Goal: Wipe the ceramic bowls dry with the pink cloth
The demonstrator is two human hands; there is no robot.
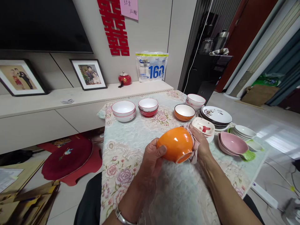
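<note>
An orange bowl (175, 143) is held tilted on its side above the table, its outside and foot ring facing me. My left hand (153, 154) grips its left rim, thumb on the outer wall. In my right hand (200, 140) is a pinkish cloth (194, 153), pressed against the bowl's right side; the fingers are partly hidden behind it. Beyond them stands another orange bowl (184, 112) with a white inside and dark rim. Close to my right hand lies a squarish white dish (203, 125) with a red figure.
Stacked white bowls (123, 109) and red-and-white bowls (148, 107) stand at the back left of the flowered tablecloth (131, 162). On the right are stacked plates (217, 115), pink dishes (233, 143), small white bowls (245, 131) and more bowls (196, 100). A red stool (67, 156) stands left.
</note>
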